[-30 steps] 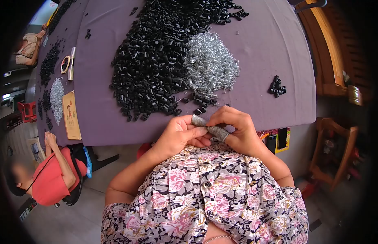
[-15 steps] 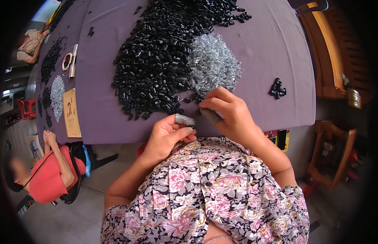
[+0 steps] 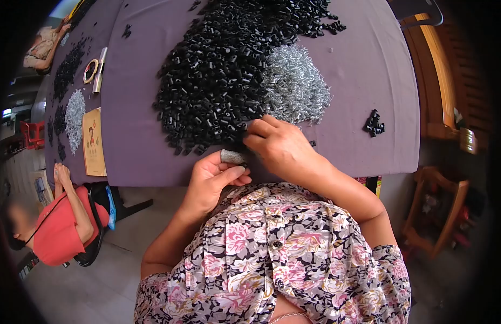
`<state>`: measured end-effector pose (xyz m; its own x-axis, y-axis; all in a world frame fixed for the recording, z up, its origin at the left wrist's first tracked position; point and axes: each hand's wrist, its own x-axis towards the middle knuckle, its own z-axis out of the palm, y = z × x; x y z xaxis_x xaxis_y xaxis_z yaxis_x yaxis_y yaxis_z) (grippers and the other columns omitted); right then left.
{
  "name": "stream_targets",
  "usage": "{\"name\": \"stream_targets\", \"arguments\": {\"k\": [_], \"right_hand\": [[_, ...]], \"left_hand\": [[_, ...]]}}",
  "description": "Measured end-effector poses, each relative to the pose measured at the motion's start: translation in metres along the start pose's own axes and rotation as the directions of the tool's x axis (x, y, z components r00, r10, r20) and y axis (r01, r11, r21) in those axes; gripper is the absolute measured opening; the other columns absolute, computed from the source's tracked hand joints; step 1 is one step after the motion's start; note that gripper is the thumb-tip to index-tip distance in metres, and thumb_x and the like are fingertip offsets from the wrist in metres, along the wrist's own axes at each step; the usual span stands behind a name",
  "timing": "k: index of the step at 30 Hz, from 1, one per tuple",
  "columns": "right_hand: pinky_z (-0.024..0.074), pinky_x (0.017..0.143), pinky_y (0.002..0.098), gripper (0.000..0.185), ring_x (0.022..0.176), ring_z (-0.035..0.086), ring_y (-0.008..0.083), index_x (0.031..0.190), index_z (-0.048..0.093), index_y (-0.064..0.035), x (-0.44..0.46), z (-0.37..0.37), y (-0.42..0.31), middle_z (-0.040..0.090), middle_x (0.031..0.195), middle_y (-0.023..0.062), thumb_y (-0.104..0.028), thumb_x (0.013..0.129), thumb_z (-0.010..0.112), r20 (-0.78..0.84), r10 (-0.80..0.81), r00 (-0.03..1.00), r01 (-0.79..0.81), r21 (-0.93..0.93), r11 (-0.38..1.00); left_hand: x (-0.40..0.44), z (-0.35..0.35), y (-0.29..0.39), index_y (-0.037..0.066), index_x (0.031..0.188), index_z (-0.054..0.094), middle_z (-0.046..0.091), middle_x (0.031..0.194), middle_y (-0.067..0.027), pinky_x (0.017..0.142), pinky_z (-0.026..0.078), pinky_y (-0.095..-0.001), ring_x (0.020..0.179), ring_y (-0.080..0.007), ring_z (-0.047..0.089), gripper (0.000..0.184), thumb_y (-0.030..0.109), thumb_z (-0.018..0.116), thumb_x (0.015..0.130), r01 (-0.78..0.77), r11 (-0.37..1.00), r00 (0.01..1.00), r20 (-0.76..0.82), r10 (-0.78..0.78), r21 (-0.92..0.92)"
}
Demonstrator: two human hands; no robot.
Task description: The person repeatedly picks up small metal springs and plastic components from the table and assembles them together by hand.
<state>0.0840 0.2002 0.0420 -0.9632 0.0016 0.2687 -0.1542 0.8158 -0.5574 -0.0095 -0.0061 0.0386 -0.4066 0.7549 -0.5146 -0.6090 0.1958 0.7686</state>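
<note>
In front of you, the plastic-sleeve heap [image 3: 210,92] runs back from near the near edge of the tabletop [image 3: 133,119], with the spring pile [image 3: 296,83] touching its right side. A sleeve cluster [image 3: 374,124] lies well apart, toward the right edge. Near your near-left corner lies a booklet [image 3: 93,146], a tape roll [image 3: 86,73] and cylinder [image 3: 100,70] behind it, a second spring pile [image 3: 75,116] to its left.

Springs [image 3: 296,83] block ahead; rightward cloth [image 3: 352,92] allows passage
</note>
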Motion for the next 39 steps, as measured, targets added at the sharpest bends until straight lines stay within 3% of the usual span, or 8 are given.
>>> {"name": "stream_targets", "arguments": {"k": [7, 14, 20, 29, 32, 35, 36, 39], "right_hand": [[0.0553, 0.070, 0.0390, 0.011, 0.084, 0.064, 0.0277, 0.084, 0.067, -0.0040, 0.005, -0.010, 0.007, 0.060, 0.090, 0.0086, -0.011, 0.076, 0.065, -0.085, 0.009, 0.996, -0.006, 0.045, 0.999], [0.0547, 0.067, 0.0385, 0.014, 0.083, 0.063, 0.0270, 0.085, 0.067, -0.0040, 0.025, 0.010, 0.007, 0.057, 0.088, 0.0081, -0.012, 0.074, 0.065, -0.095, -0.025, 0.995, 0.009, -0.166, 0.986], [0.0545, 0.067, 0.0349, 0.014, 0.088, 0.062, 0.0240, 0.084, 0.070, -0.0073, 0.035, 0.007, 0.000, 0.057, 0.092, 0.0072, -0.014, 0.072, 0.066, 0.004, -0.044, 0.999, 0.043, -0.303, 0.952], [0.0518, 0.072, 0.0352, 0.014, 0.093, 0.061, 0.0253, 0.081, 0.070, -0.0062, 0.036, 0.007, 0.006, 0.061, 0.092, 0.0079, -0.018, 0.077, 0.063, -0.059, -0.090, 0.994, 0.071, -0.264, 0.962], [0.0514, 0.074, 0.0372, 0.014, 0.094, 0.060, 0.0260, 0.083, 0.068, -0.0059, 0.035, 0.013, 0.004, 0.061, 0.093, 0.0077, -0.014, 0.072, 0.068, -0.067, -0.079, 0.995, 0.060, -0.256, 0.965], [0.0527, 0.074, 0.0423, 0.019, 0.091, 0.062, 0.0296, 0.084, 0.066, -0.0047, 0.014, -0.001, 0.010, 0.061, 0.090, 0.0087, -0.007, 0.066, 0.073, -0.146, 0.018, 0.989, -0.013, 0.033, 0.999], [0.0552, 0.071, 0.0366, 0.018, 0.083, 0.068, 0.0233, 0.088, 0.065, -0.0023, 0.007, -0.014, 0.007, 0.066, 0.092, 0.0088, 0.003, 0.074, 0.074, -0.070, 0.133, 0.989, -0.112, 0.241, 0.964], [0.0542, 0.069, 0.0312, 0.014, 0.078, 0.068, 0.0152, 0.087, 0.062, 0.0003, -0.013, -0.024, 0.005, 0.066, 0.085, 0.0049, -0.002, 0.082, 0.076, 0.230, 0.388, 0.892, -0.424, 0.723, 0.546]], "left_hand": [[0.001, -0.002, 0.000, 0.000, 0.119, 0.064, 0.073, 0.102, -0.0115, 0.078, 0.058, -0.0295, 0.086, -0.0192, 0.072, 0.023, 0.005, 0.067, 0.097, 0.022, 1.000, 1.000, 0.009, -0.022, 0.012], [0.002, 0.008, -0.007, 0.000, 0.119, 0.064, 0.073, 0.102, -0.0114, 0.079, 0.058, -0.0300, 0.087, -0.0193, 0.072, 0.023, 0.006, 0.067, 0.097, 0.004, 1.000, 1.000, 0.011, -0.004, 0.010], [0.004, 0.010, -0.007, 0.000, 0.119, 0.064, 0.073, 0.102, -0.0118, 0.080, 0.058, -0.0305, 0.086, -0.0194, 0.072, 0.022, 0.005, 0.066, 0.098, -0.002, 1.000, 1.000, 0.019, 0.002, 0.013], [0.006, 0.011, -0.007, -0.001, 0.119, 0.064, 0.073, 0.102, -0.0116, 0.079, 0.058, -0.0298, 0.087, -0.0188, 0.072, 0.023, 0.007, 0.067, 0.098, -0.025, 0.998, 0.999, 0.028, 0.024, 0.049], [0.002, 0.001, -0.003, -0.002, 0.119, 0.063, 0.072, 0.103, -0.0122, 0.080, 0.059, -0.0298, 0.088, -0.0191, 0.072, 0.022, 0.004, 0.066, 0.098, -0.014, 0.999, 0.999, 0.039, 0.013, 0.036], [0.002, 0.007, -0.006, -0.001, 0.119, 0.064, 0.073, 0.101, -0.0110, 0.079, 0.058, -0.0297, 0.087, -0.0186, 0.072, 0.023, 0.009, 0.067, 0.098, -0.017, 0.999, 1.000, 0.013, 0.017, 0.038], [0.002, 0.009, -0.007, -0.001, 0.118, 0.064, 0.073, 0.102, -0.0111, 0.079, 0.058, -0.0296, 0.087, -0.0185, 0.072, 0.023, 0.008, 0.067, 0.098, -0.030, 0.999, 0.999, 0.012, 0.029, 0.036], [0.005, 0.014, -0.002, -0.001, 0.118, 0.064, 0.073, 0.103, -0.0113, 0.079, 0.058, -0.0293, 0.087, -0.0185, 0.072, 0.021, 0.006, 0.065, 0.098, -0.045, 0.998, 0.999, 0.032, 0.043, 0.048]]}}
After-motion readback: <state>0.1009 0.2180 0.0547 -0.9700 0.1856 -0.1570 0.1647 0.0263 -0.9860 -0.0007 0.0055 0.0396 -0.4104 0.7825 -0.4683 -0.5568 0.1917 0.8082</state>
